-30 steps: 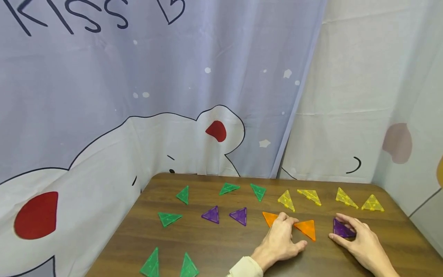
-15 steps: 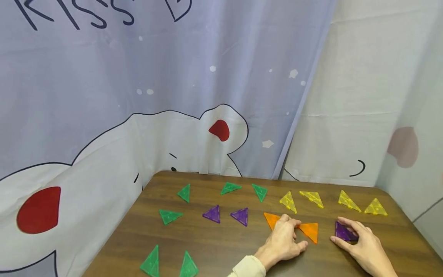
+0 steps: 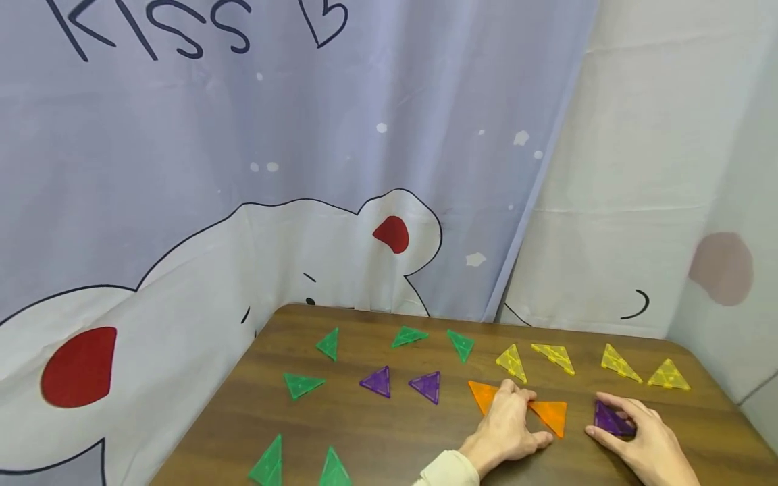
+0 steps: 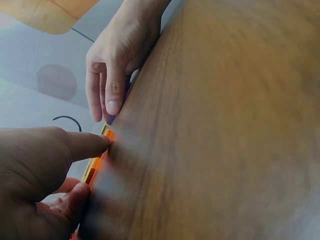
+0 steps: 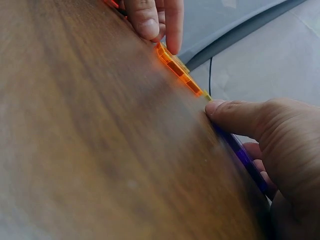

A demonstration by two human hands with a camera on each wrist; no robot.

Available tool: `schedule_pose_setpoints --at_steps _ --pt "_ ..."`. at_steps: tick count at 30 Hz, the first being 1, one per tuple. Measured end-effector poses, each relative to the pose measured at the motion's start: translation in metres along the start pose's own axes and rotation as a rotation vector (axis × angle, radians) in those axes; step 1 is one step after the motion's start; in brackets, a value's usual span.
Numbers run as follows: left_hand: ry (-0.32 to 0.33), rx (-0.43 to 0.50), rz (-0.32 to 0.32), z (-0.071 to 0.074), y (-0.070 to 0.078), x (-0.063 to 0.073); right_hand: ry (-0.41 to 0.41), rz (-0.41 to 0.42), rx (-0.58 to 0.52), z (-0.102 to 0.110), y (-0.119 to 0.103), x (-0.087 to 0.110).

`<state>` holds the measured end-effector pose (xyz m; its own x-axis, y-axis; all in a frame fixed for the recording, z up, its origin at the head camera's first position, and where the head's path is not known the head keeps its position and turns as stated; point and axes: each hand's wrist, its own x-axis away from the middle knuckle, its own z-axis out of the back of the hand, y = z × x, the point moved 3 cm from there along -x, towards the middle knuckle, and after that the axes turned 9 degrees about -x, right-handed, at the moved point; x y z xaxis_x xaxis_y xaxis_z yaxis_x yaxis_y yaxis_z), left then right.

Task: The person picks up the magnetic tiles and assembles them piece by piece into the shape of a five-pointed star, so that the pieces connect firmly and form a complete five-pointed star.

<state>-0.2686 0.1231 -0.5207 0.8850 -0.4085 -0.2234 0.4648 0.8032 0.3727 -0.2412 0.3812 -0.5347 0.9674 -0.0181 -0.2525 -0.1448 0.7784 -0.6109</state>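
Observation:
Two orange triangle tiles lie about my left hand [image 3: 506, 424]: the right orange triangle tile [image 3: 552, 414] is between its thumb and fingertips, and the left orange triangle tile [image 3: 481, 394] is partly covered by the fingers. In the left wrist view, the thumb and fingers meet the edge of an orange tile [image 4: 96, 162] low on the table. My right hand [image 3: 653, 442] holds a purple triangle tile [image 3: 610, 420] from its sides, thumb at the near left, fingers at the far edge. The right wrist view shows that purple tile [image 5: 243, 159] edge-on, partly behind the hand.
Several yellow triangle tiles [image 3: 618, 363] line the back right of the wooden table [image 3: 377, 439]. Two purple triangle tiles [image 3: 378, 382] lie left of the hands, with several green triangle tiles [image 3: 302, 385] around them. A printed curtain [image 3: 340, 256] hangs behind the table.
The head view has shifted slightly, so everything sits a little farther right and lower. Both hands keep their places on the tiles, and no tile has clearly moved on the table.

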Motion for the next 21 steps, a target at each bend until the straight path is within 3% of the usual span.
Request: schedule_pose_setpoints --at_steps 12,21 --pt "-0.041 0.005 0.074 -0.0026 0.0021 -0.0058 0.013 0.036 -0.015 0.0003 -0.0028 0.0022" --pt "-0.015 0.012 0.054 -0.0028 0.0014 -0.01 0.033 0.064 -0.022 -0.0005 -0.0022 0.006"
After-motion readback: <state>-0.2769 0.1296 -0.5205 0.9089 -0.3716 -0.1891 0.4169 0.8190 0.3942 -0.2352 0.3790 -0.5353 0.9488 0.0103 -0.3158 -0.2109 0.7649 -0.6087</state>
